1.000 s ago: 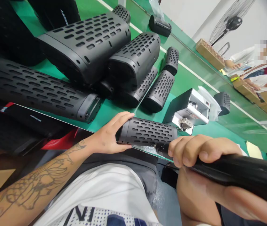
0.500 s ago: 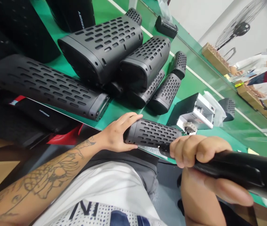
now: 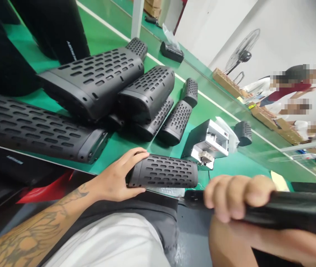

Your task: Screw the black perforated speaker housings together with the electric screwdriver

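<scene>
My left hand [image 3: 121, 176] grips the near end of a dark grey perforated casing [image 3: 166, 172], thumb on one side and fingers over the other. The casing lies on its side at the edge of the green table. My right hand [image 3: 237, 196] is wrapped round a black electric screwdriver [image 3: 294, 209], held level above the table edge. Its narrow front end points left, just below the casing's far end and seemingly apart from it. Whether there is a bit at the tip is too blurred to tell. Beyond the casing stands a small metal screw feeder [image 3: 206, 144].
Several similar perforated casings, among them a large one [image 3: 96, 81], are piled at the back left. A longer casing [image 3: 35, 128] lies along the left edge. Cardboard boxes [image 3: 274, 122] and other people are across the table, near a fan [image 3: 243, 55].
The screwdriver's front end has come away from the casing's far end, with my right hand moving back to the right. The head view has shifted; my left hand keeps its grip.
</scene>
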`<state>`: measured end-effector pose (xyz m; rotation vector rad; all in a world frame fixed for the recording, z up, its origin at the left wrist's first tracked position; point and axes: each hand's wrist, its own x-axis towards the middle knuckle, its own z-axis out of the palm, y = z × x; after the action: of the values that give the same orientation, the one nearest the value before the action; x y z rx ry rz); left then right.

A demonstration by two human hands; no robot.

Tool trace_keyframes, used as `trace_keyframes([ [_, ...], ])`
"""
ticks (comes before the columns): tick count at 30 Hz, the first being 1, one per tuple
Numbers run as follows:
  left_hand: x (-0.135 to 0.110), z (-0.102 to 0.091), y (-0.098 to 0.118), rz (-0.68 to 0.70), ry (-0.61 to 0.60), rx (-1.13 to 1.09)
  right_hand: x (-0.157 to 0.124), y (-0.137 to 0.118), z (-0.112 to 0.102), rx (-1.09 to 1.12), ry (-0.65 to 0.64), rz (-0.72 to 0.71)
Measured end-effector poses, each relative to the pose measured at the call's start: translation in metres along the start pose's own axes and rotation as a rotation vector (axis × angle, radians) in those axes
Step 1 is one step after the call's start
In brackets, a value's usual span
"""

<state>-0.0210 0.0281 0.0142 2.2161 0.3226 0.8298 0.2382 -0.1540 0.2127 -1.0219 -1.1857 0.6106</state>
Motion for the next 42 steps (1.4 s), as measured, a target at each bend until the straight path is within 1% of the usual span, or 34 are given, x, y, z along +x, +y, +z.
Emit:
trace_keyframes([
  [1, 0.001, 0.000, 0.000, -0.008, -0.001, 0.000, 0.008, -0.004, -0.012, -0.015, 0.132, -0.031],
  [2, 0.002, 0.000, -0.001, -0.014, -0.007, 0.005, 0.017, -0.004, -0.026, -0.072, 0.260, -0.108],
  [3, 0.003, 0.000, -0.001, -0.019, -0.018, 0.012, 0.026, 0.000, -0.040, -0.128, 0.363, -0.268],
  [4, 0.004, 0.000, 0.000, -0.023, -0.030, 0.021, 0.036, 0.007, -0.054, -0.164, 0.422, -0.308],
  [6, 0.006, 0.002, 0.000, -0.022, -0.031, 0.034, 0.052, 0.028, -0.076, -0.225, 0.498, -0.351],
  [7, 0.006, 0.004, -0.001, -0.017, -0.018, 0.035, 0.056, 0.039, -0.083, -0.242, 0.515, -0.341],
  [9, 0.005, 0.009, -0.003, -0.007, 0.006, 0.030, 0.058, 0.056, -0.091, -0.259, 0.522, -0.318],
  [12, 0.003, 0.014, -0.007, 0.007, 0.025, 0.023, 0.050, 0.067, -0.092, -0.261, 0.504, -0.274],
  [15, 0.000, 0.015, -0.010, 0.024, 0.030, 0.025, 0.042, 0.068, -0.090, -0.244, 0.501, -0.268],
  [18, 0.000, 0.015, -0.011, 0.034, 0.028, 0.036, 0.040, 0.065, -0.091, -0.236, 0.492, -0.268],
  [21, 0.001, 0.016, -0.010, 0.029, 0.017, 0.044, 0.038, 0.051, -0.090, -0.233, 0.488, -0.281],
  [23, 0.002, 0.017, -0.010, 0.031, 0.013, 0.043, 0.032, 0.031, -0.080, -0.213, 0.471, -0.322],
  [25, 0.004, 0.017, -0.009, 0.040, 0.009, 0.036, 0.022, 0.005, -0.059, -0.190, 0.403, -0.325],
  [26, 0.005, 0.016, -0.008, 0.050, 0.006, 0.030, 0.015, -0.007, -0.043, -0.185, 0.351, -0.296],
  [27, 0.007, 0.016, -0.008, 0.058, 0.000, 0.023, 0.008, -0.019, -0.025, -0.195, 0.274, -0.149],
  [28, 0.008, 0.015, -0.007, 0.063, -0.008, 0.016, 0.002, -0.028, -0.005, -0.152, 0.297, -0.106],
  [29, 0.009, 0.014, -0.006, 0.063, -0.018, 0.011, -0.003, -0.034, 0.015, -0.090, 0.318, -0.101],
  [30, 0.010, 0.013, -0.005, 0.061, -0.025, 0.006, -0.007, -0.037, 0.034, -0.046, 0.258, -0.053],
  [31, 0.010, 0.013, -0.004, 0.057, -0.031, 0.001, -0.008, -0.038, 0.052, 0.006, 0.235, -0.036],
  [33, 0.011, 0.012, -0.003, 0.048, -0.024, -0.016, -0.006, -0.032, 0.077, 0.071, 0.150, 0.009],
  [34, 0.011, 0.013, -0.002, 0.046, -0.015, -0.027, -0.003, -0.026, 0.084, 0.085, 0.112, 0.024],
  [36, 0.011, 0.015, -0.002, 0.040, -0.002, -0.050, 0.006, -0.012, 0.089, 0.098, 0.014, 0.027],
  [39, 0.011, 0.018, -0.003, 0.018, -0.002, -0.063, 0.017, 0.010, 0.084, 0.119, -0.114, -0.010],
  [42, 0.011, 0.020, -0.005, 0.004, 0.000, -0.065, 0.019, 0.026, 0.081, 0.151, -0.154, 0.003],
])
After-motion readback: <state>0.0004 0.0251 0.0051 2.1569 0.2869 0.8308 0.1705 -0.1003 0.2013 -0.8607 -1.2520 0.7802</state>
